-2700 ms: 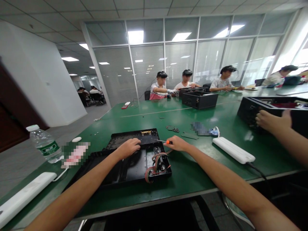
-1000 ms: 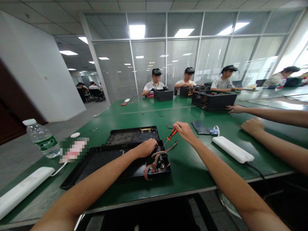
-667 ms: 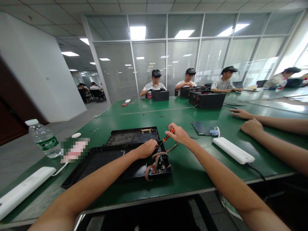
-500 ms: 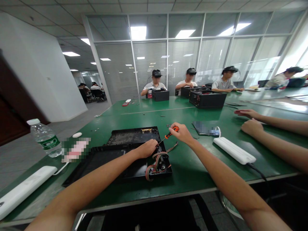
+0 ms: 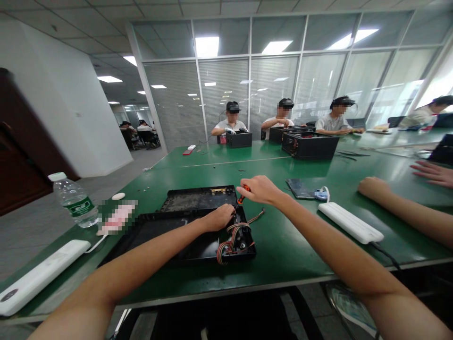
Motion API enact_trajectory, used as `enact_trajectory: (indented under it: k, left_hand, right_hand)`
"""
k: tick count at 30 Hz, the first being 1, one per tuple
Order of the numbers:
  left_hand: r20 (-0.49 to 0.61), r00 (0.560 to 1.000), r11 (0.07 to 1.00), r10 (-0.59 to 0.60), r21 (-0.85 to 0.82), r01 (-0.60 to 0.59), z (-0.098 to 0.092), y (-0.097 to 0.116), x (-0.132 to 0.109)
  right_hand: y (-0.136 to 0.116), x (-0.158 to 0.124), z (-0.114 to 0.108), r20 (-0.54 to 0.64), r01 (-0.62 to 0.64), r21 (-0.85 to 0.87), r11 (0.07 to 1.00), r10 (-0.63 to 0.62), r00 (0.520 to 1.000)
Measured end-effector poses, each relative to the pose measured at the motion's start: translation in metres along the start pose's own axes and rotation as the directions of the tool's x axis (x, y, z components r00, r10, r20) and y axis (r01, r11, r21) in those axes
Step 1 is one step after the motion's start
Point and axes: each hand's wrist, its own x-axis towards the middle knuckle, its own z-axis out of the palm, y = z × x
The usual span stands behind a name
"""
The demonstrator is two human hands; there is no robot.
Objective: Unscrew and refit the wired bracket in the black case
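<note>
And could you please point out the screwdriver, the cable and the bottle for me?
Screwdriver (image 5: 241,198): head view, on the orange-and-black handle.
Cable (image 5: 234,239): head view, on the looped, multicoloured strands.
Bottle (image 5: 79,207): head view, on the green label.

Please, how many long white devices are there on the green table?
2 visible. A long white device lies at left, nearer the camera than the bottle; a second long white device lies right of the right hand. Black boxes farther back may hide others.

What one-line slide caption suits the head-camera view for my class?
Right hand holding a screwdriver, left hand at an open black casing with striped wires, on a green table.
</note>
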Motion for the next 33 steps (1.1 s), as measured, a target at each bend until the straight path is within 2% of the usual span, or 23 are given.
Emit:
enact_trajectory:
  k: [3,6,8,12,15,17,21,24,26,29,31,33]
  left_hand:
    - [-0.002,1.0,1.0,-0.005,0.011,0.005,0.002,-0.002,0.0]
    - [-0.014,1.0,1.0,-0.008,0.009,0.008,0.005,-0.003,-0.001]
    - [-0.018,1.0,1.0,-0.01,0.001,0.01,0.005,-0.003,-0.001]
    - [-0.008,1.0,0.999,-0.03,-0.032,0.03,0.003,-0.002,-0.002]
    - [-0.002,0.999,0.998,-0.042,-0.042,0.042,0.002,-0.001,-0.002]
    - [0.003,0.999,0.998,-0.046,-0.039,0.046,0.001,0.0,-0.002]
    - [0.012,0.998,0.997,-0.06,-0.043,0.06,0.0,0.001,-0.003]
    - [0.017,0.997,0.997,-0.069,-0.042,0.07,-0.002,0.003,-0.004]
    - [0.015,0.997,0.996,-0.07,-0.047,0.07,-0.003,0.003,-0.004]
    - [-0.001,0.998,0.996,-0.06,-0.059,0.06,-0.004,0.003,-0.005]
    - [-0.014,0.999,0.997,-0.051,-0.062,0.05,-0.003,0.002,-0.006]
    - [-0.04,0.998,0.997,-0.046,-0.058,0.044,-0.002,0.001,-0.008]
  right_hand:
    - [-0.006,0.011,-0.016,0.152,0.081,0.009,0.997,-0.081,0.985]
    - [-0.013,0.018,-0.023,0.219,0.142,0.044,0.989,-0.148,0.964]
    - [-0.019,0.023,-0.023,0.209,0.125,-0.009,0.992,-0.121,0.97]
    - [-0.029,0.028,-0.024,0.188,0.004,-0.137,0.991,0.022,0.982]
    - [-0.033,0.029,-0.027,0.302,0.042,-0.053,0.998,-0.024,0.953]
    - [-0.035,0.029,-0.029,0.356,0.055,-0.055,0.997,-0.032,0.934]
    - [-0.037,0.029,-0.033,0.349,-0.008,-0.18,0.984,0.071,0.934]
    - [-0.036,0.029,-0.035,0.41,0.039,-0.092,0.995,0.003,0.912]
    - [-0.033,0.029,-0.034,0.378,0.023,-0.14,0.99,0.032,0.925]
    - [-0.02,0.026,-0.025,0.257,-0.089,-0.222,0.971,0.146,0.955]
    - [-0.004,0.02,-0.012,0.194,-0.155,-0.118,0.981,0.176,0.965]
    - [0.018,0.008,0.008,0.112,-0.219,0.093,0.971,0.208,0.972]
